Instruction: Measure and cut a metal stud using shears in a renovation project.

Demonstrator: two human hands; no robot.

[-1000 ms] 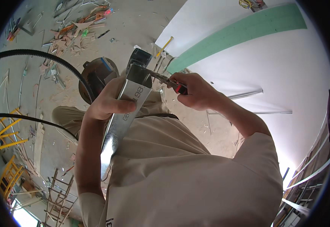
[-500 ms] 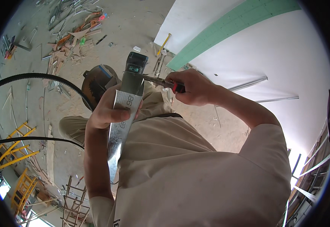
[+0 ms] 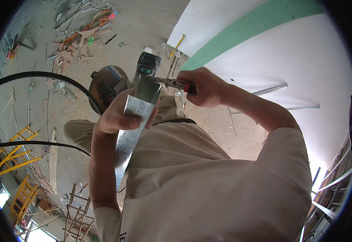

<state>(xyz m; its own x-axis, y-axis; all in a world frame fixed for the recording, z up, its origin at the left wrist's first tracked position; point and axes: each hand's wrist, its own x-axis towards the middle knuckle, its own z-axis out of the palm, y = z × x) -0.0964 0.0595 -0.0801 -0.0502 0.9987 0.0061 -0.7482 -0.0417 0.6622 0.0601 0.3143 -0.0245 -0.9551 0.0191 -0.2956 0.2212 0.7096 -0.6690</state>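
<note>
A silver sheet-metal channel [image 3: 129,135] slants up in front of my body, its open end away from me. My left hand [image 3: 121,117] is closed around it near that end, thumb across its flat face. In my right hand [image 3: 205,86] are metal snips [image 3: 175,83] with red and black handles, gripped in a closed fist. The jaws reach the channel's far rim from the right; whether they bite into the metal is too small to tell. Just beyond that rim is a black boxy object [image 3: 147,64] with a teal patch, partly hidden by the channel.
A dark round bucket-like container [image 3: 103,86] is beyond my left hand. A black ribbed hose [image 3: 43,75] arches in from the left. Wood and metal scraps [image 3: 77,42] litter the floor. Yellow frames [image 3: 16,159] stand left; a white wall with a green band [image 3: 240,38] is at right.
My right hand and the snips have shifted slightly left and up. The channel's far end has tipped a little to the right, with my left hand still around it.
</note>
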